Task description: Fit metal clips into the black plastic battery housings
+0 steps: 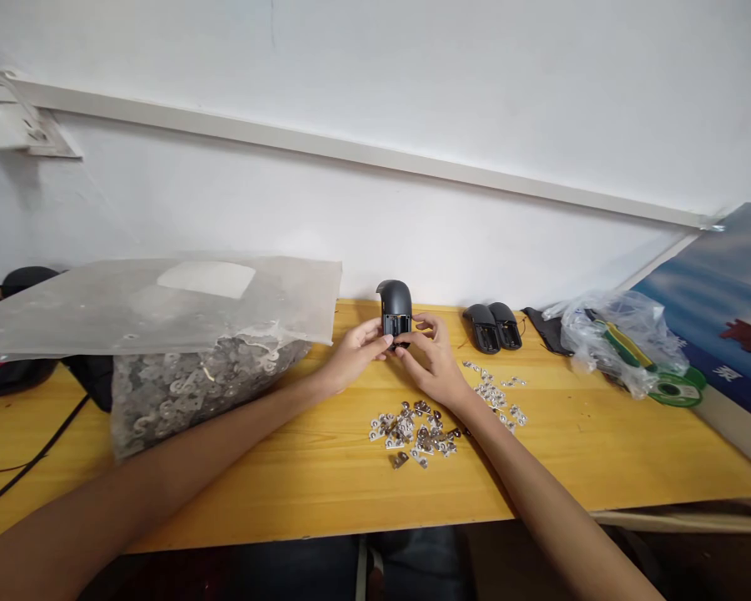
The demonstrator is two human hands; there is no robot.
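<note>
A black plastic housing (pixel 395 299) with a curved top and an open battery compartment is held upright over the table, its compartment side facing me. My left hand (pixel 358 349) grips its lower left side, thumb at the front near the bottom. My right hand (pixel 435 359) is at the lower right, its thumb and fingers closed at the compartment's lower edge; whether a small part is pinched there is hidden. Just below my hands lies a pile of small metal battery contacts (pixel 416 430). More contacts (pixel 491 392) are scattered beyond my right forearm.
Two similar black housings (pixel 493 327) lie by the wall. To the left stands a plastic bag (pixel 188 388) full of metal pieces. At right are a clear bag (pixel 585 334), a yellow-green tool (pixel 626 344) and a green spool (pixel 679 386). A cable (pixel 43 451) crosses the left side.
</note>
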